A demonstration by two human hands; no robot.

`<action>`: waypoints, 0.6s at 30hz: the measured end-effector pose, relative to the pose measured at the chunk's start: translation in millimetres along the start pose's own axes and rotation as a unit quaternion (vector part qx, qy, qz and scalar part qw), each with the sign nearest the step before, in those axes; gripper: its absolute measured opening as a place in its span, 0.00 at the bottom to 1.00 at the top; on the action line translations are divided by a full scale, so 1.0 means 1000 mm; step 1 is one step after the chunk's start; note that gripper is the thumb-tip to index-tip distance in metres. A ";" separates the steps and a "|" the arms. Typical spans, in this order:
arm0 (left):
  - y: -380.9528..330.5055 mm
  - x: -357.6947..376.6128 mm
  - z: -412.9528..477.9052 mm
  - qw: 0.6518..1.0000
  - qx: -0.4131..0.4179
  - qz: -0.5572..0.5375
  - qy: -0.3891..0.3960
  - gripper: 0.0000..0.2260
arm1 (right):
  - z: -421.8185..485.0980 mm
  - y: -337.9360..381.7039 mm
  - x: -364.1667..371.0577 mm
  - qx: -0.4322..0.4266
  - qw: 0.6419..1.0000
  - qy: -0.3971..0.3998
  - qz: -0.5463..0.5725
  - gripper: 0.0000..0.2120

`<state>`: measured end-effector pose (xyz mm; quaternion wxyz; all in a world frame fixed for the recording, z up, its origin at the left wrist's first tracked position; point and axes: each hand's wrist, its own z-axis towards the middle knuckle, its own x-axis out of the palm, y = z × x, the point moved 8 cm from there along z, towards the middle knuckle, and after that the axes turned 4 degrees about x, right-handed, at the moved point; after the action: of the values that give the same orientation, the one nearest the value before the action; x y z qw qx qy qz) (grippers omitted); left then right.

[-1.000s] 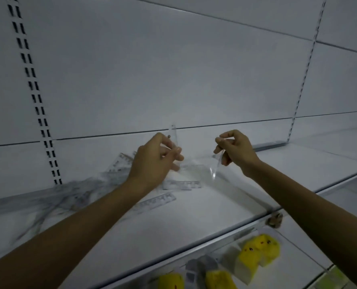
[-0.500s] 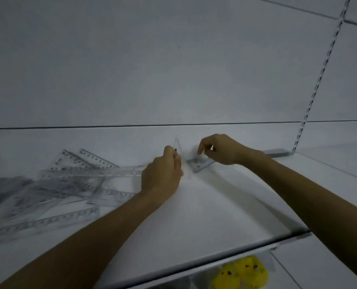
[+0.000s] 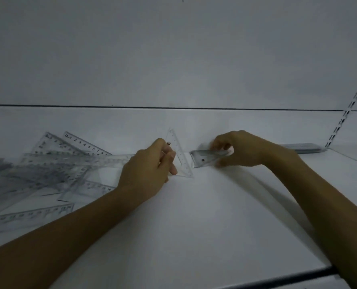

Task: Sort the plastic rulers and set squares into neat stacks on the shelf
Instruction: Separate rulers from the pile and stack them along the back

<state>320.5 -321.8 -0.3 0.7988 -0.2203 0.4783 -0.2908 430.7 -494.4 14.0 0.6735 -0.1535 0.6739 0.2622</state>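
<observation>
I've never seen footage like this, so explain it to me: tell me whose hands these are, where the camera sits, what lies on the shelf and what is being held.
There is no machine here. A person works with bare hands, and the single camera is worn on their head, looking forward and down. The left hand pinches a clear set square, its point up near the back wall. The right hand grips a short ruler stack resting on the white shelf; how many rulers are in it is hard to tell. A loose pile of clear rulers sprawls at the left. Another flat stack lies far right, by the slotted upright.
</observation>
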 end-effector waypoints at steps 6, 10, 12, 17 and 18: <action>-0.004 -0.003 -0.002 1.000 0.006 0.006 0.000 0.06 | 0.004 -0.001 0.004 -0.002 0.998 -0.045 -0.043 0.12; -0.010 -0.007 -0.002 1.000 0.016 -0.011 -0.009 0.07 | 0.006 -0.008 0.004 -0.004 0.995 -0.085 -0.047 0.10; -0.012 -0.007 -0.002 0.999 0.012 -0.045 -0.009 0.06 | 0.007 -0.009 0.005 -0.004 0.995 -0.092 -0.039 0.10; -0.019 -0.014 -0.002 0.996 -0.001 -0.087 -0.010 0.06 | 0.001 -0.009 -0.004 0.021 0.990 -0.136 0.028 0.12; -0.021 -0.015 -0.003 0.996 0.003 -0.086 -0.012 0.07 | -0.003 -0.004 -0.012 0.021 0.983 -0.163 0.083 0.09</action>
<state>307.1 -326.9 21.2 0.7773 -0.2611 0.4472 -0.3573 431.4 -501.1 25.1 0.7534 -0.0379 0.5708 0.3243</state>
